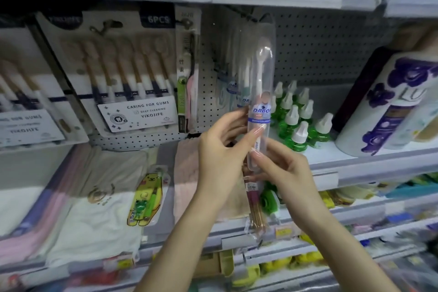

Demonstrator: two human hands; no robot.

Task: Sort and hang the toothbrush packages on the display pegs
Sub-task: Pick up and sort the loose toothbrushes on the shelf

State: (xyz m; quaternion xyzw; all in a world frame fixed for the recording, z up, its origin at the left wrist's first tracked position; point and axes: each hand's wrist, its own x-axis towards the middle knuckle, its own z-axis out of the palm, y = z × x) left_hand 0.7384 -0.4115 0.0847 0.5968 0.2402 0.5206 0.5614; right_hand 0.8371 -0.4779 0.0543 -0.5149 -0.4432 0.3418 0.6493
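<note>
A clear toothbrush package (260,83) with a white brush and a blue label stands upright in front of the pegboard (315,54). My left hand (222,147) holds its middle from the left, thumb across the label. My right hand (282,168) pinches its lower end from the right and also holds a packet of thin sticks (254,206) that hangs below. Similar clear packages (231,73) hang on a peg just behind. Wide six-piece toothbrush packs (132,73) and a narrow single pack (187,71) hang to the left.
Green refill bottles with white caps (298,116) stand on the shelf right of the pegs. A white bottle with purple flowers (388,106) leans at far right. Folded cloths (94,208) and a yellow cartoon kids' pack (147,199) lie on the shelf below.
</note>
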